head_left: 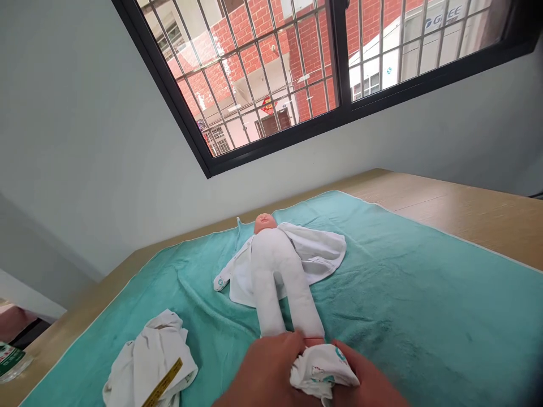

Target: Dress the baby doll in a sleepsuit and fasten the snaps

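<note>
A baby doll (280, 265) with a white cloth body lies on its back on a teal towel (424, 282), its head toward the wall. Under it a white baby shirt (320, 249) is spread open, with one sleeve out to the left. At the doll's right-hand foot in view, a bunched white baby garment (322, 367) with a small print is gathered. My left hand (271, 367) grips its left side, and my right hand (369, 379) grips its right side. The garment and my hands hide that foot and the other leg's end.
A crumpled white cloth (153, 362) with a yellow strip lies on the towel at lower left. Beyond it, at the left edge, is a clear container with a green label (12, 362). The wooden table (458, 215) meets a wall below a barred window (271, 141).
</note>
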### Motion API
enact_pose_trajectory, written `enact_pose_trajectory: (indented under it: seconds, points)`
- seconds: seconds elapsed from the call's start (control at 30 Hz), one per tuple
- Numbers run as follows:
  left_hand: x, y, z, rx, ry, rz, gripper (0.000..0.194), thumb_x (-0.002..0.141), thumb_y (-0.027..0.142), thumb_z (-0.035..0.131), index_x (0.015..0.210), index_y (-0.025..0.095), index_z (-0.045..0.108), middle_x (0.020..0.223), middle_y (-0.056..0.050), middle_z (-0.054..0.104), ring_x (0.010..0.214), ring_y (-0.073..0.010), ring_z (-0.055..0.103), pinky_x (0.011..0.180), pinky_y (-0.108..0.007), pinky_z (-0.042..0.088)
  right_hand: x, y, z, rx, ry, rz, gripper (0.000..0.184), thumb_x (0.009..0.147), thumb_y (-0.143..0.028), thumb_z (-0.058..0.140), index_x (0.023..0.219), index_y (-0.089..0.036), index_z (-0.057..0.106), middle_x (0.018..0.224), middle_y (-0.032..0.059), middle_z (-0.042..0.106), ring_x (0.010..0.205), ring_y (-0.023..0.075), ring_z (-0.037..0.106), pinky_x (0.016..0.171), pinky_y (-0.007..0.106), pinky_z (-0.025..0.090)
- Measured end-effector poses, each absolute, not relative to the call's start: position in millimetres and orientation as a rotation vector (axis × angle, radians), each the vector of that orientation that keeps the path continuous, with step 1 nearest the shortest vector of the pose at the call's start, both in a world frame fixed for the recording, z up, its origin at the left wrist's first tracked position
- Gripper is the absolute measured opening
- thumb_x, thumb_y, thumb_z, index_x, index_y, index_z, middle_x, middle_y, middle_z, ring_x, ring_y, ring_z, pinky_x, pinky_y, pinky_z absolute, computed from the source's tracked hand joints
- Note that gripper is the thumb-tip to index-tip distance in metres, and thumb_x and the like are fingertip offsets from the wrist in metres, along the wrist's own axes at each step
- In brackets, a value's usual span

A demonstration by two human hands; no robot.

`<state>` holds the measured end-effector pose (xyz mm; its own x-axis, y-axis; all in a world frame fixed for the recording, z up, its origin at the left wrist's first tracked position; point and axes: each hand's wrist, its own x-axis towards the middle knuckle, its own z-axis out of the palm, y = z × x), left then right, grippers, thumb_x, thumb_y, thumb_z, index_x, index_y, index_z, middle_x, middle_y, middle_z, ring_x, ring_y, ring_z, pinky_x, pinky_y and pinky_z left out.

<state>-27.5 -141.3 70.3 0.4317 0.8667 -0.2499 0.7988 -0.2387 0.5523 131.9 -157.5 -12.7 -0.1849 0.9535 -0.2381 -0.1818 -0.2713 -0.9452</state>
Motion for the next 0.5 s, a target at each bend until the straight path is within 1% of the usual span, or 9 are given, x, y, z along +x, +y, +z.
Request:
enact_pose_trajectory:
  seconds: [0.07, 0.13, 0.23, 0.3, 0.4, 0.5]
  points:
    - [-31.1, -142.8, 67.6, 2.002, 1.361, 0.208, 0.026, 0.065, 0.034, 0.072, 0.089, 0.024, 0.068, 0.091, 0.002, 0.07, 0.08, -0.0193, 0.061, 0.065, -0.025, 0.041, 130.9, -157.8, -7.7, -1.101, -1.021, 1.647, 0.033, 0.056, -0.023, 0.059, 0.088, -0.021, 0.071, 0.08, 0.0047, 0.071, 0.081, 0.0292, 0.063, 0.071, 0.032, 0.048]
    - [-33.8, -143.2, 62.2, 1.968, 1.372, 0.281, 0.018, 0.067, 0.031, 0.07, 0.08, 0.02, 0.067, 0.082, 0.001, 0.069, 0.077, -0.0177, 0.059, 0.065, -0.025, 0.041, 130.0, -157.8, -5.5, -1.104, -1.036, 1.638, 0.032, 0.058, -0.027, 0.059, 0.087, -0.021, 0.071, 0.081, 0.0045, 0.071, 0.08, 0.0276, 0.063, 0.072, 0.032, 0.047]
    - [-36.0, -143.1, 55.7, 1.928, 1.457, 0.365, 0.019, 0.061, 0.027, 0.074, 0.074, 0.017, 0.065, 0.077, 0.0, 0.067, 0.076, -0.0178, 0.058, 0.065, -0.024, 0.041, 129.7, -156.9, -5.3, -1.15, -1.12, 1.611, 0.029, 0.061, -0.029, 0.057, 0.085, -0.021, 0.07, 0.075, 0.0031, 0.069, 0.079, 0.0259, 0.061, 0.07, 0.031, 0.046]
    - [-37.0, -143.2, 55.7, 1.851, 1.467, 0.383, 0.022, 0.059, 0.026, 0.076, 0.075, 0.016, 0.065, 0.078, -0.001, 0.067, 0.076, -0.0183, 0.059, 0.064, -0.024, 0.042, 129.8, -155.9, -5.4, -1.166, -1.165, 1.618, 0.028, 0.061, -0.028, 0.056, 0.084, -0.02, 0.069, 0.074, 0.0027, 0.067, 0.079, 0.0254, 0.061, 0.069, 0.031, 0.045]
    - [-38.8, -142.9, 59.2, 1.697, 1.374, 0.381, 0.028, 0.061, 0.028, 0.075, 0.084, 0.016, 0.066, 0.082, 0.0, 0.07, 0.077, -0.019, 0.062, 0.062, -0.024, 0.044, 129.7, -154.7, -5.4, -1.161, -1.145, 1.627, 0.023, 0.061, -0.028, 0.055, 0.08, -0.021, 0.066, 0.074, 0.0024, 0.066, 0.078, 0.0241, 0.059, 0.069, 0.03, 0.045]
    - [-39.5, -141.6, 59.9, 1.666, 1.313, 0.389, 0.034, 0.061, 0.028, 0.076, 0.093, 0.018, 0.068, 0.088, 0.001, 0.071, 0.083, -0.0203, 0.063, 0.066, -0.025, 0.046, 128.3, -154.3, -6.8, -1.121, -1.045, 1.614, 0.019, 0.062, -0.032, 0.059, 0.077, -0.022, 0.063, 0.073, 0.0024, 0.065, 0.075, 0.0235, 0.058, 0.067, 0.029, 0.045]
